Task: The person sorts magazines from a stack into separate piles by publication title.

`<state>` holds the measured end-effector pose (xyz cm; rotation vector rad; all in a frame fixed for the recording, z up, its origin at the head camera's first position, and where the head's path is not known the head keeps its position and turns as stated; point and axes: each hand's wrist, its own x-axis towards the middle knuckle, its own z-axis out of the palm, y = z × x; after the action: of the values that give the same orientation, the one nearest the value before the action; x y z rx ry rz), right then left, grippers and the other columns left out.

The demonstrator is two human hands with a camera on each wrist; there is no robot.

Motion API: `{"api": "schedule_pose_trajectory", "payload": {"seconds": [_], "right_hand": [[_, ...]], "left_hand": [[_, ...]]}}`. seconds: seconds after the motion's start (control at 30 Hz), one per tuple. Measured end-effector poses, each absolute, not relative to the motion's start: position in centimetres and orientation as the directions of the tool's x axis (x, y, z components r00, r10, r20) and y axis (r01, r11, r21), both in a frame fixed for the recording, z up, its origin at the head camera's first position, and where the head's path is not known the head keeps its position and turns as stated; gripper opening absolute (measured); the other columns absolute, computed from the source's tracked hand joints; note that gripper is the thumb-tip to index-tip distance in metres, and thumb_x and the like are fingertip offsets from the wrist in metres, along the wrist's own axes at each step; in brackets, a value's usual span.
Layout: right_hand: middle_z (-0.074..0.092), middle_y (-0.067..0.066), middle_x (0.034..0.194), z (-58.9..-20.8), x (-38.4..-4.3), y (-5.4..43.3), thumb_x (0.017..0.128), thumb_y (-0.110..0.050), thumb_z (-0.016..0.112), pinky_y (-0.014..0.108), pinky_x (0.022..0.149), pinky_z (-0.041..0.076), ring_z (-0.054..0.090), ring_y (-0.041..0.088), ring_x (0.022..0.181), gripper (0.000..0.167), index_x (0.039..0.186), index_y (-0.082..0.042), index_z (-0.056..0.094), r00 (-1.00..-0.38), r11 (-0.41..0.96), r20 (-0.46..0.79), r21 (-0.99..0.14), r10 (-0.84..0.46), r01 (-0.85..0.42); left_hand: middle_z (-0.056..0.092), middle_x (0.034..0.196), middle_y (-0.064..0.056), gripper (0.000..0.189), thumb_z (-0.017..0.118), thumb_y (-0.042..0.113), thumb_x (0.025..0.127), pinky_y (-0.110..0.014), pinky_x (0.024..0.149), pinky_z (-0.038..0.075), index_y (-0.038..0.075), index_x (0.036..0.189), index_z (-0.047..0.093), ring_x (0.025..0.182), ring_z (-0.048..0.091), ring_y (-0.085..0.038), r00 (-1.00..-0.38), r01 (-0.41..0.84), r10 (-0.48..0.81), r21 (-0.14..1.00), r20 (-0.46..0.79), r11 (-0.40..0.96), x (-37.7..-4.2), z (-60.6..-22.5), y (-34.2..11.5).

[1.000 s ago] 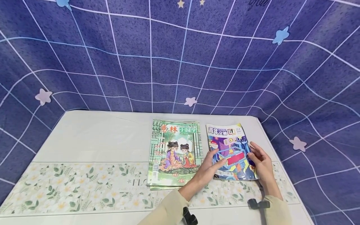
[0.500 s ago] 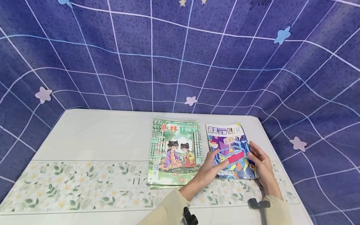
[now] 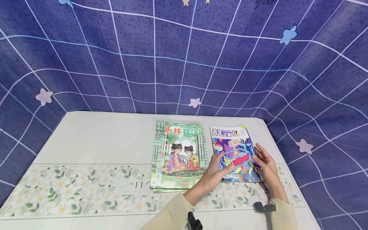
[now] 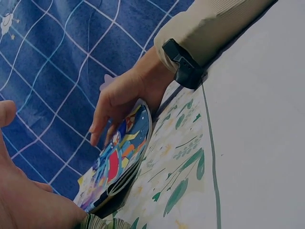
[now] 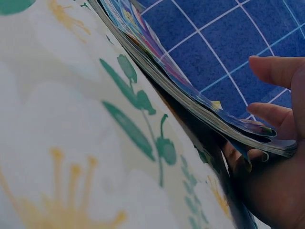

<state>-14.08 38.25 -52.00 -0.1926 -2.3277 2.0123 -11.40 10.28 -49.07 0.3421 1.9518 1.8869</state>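
Note:
A colourful magazine [image 3: 230,145] with a purple and blue cover lies at the right of the table, its lower right part curving up. My left hand [image 3: 214,174] holds its left side, the thumb over the cover and the other fingers at the edge. My right hand [image 3: 267,167] grips the right edge. In the right wrist view, some fingers of the right hand [image 5: 271,186] lie under the magazine's page edges [image 5: 200,109], while two others stand above the cover. Left of it lies a stack of green magazines [image 3: 179,153], partly covered by the left wrist.
The white table [image 3: 100,137] carries a printed band of flowers [image 3: 77,191] across its front part. A dark blue curtain [image 3: 169,70] with a grid pattern and stars hangs behind and at both sides. Black wrist mounts [image 3: 194,221] sit on the sleeves.
Both hands stay almost in place on the colourful magazine. Its lower edge has shifted very slightly, and the left thumb has slid a little to the right over the cover.

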Motion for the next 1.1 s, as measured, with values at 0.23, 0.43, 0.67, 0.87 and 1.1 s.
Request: {"api": "schedule_pose_trajectory", "payload": {"seconds": [0.23,0.43,0.67,0.87,1.1], "right_hand": [[0.032,0.027,0.177,-52.1,-14.0,38.5,0.113,-0.009,0.062,0.007,0.111,0.039,0.046,0.0,0.148,0.069,0.172,0.004,0.029,-0.99,0.143,-0.008,-0.989,0.144,0.028],[0.065,-0.012,0.15,-52.5,-13.8,38.8,0.112,-0.006,0.064,0.009,0.108,0.042,0.058,-0.006,0.133,0.066,0.169,0.009,0.033,-0.987,0.093,0.036,-0.995,0.156,-0.022],[0.07,-0.013,0.142,-52.6,-13.6,39.0,0.111,-0.001,0.063,0.011,0.109,0.046,0.064,-0.004,0.132,0.063,0.167,0.011,0.036,-0.986,0.039,0.092,-0.995,0.14,-0.087],[0.072,-0.01,0.141,-52.5,-13.6,38.5,0.111,0.004,0.061,0.013,0.107,0.051,0.067,0.001,0.131,0.058,0.164,0.012,0.04,-0.976,0.038,0.145,-0.989,0.161,-0.141],[0.075,-0.003,0.138,-51.6,-13.4,37.4,0.108,0.011,0.059,0.014,0.105,0.054,0.07,0.008,0.128,0.052,0.159,0.012,0.048,-0.961,0.021,0.213,-0.977,0.174,-0.213]], "left_hand": [[-0.001,0.184,-0.023,0.09,0.059,0.058,0.107,-0.076,0.131,0.006,0.017,0.179,0.024,0.171,0.0,-0.04,-0.884,-0.12,0.448,0.991,-0.133,0.058,-11.5,-49.3,10.3],[0.005,0.186,-0.012,0.094,0.062,0.068,0.102,-0.074,0.132,0.004,0.025,0.178,0.026,0.172,0.001,-0.032,-0.894,-0.141,0.428,0.99,-0.135,0.017,-12.1,-51.1,10.7],[0.005,0.185,-0.021,0.091,0.059,0.063,0.107,-0.078,0.129,0.003,0.017,0.178,0.025,0.171,0.001,-0.043,-0.897,-0.1,0.433,0.995,-0.088,-0.004,-11.4,-49.2,9.8],[0.003,0.184,-0.024,0.086,0.057,0.05,0.112,-0.066,0.135,0.014,0.009,0.178,0.02,0.169,0.01,-0.047,-0.899,-0.07,0.436,0.995,-0.033,-0.07,-11.4,-48.7,9.5],[0.015,0.185,-0.011,0.08,0.058,0.047,0.112,-0.053,0.135,0.027,0.02,0.179,0.022,0.165,0.023,-0.049,-0.91,-0.037,0.414,0.992,0.016,-0.118,-11.7,-49.1,9.1]]}}
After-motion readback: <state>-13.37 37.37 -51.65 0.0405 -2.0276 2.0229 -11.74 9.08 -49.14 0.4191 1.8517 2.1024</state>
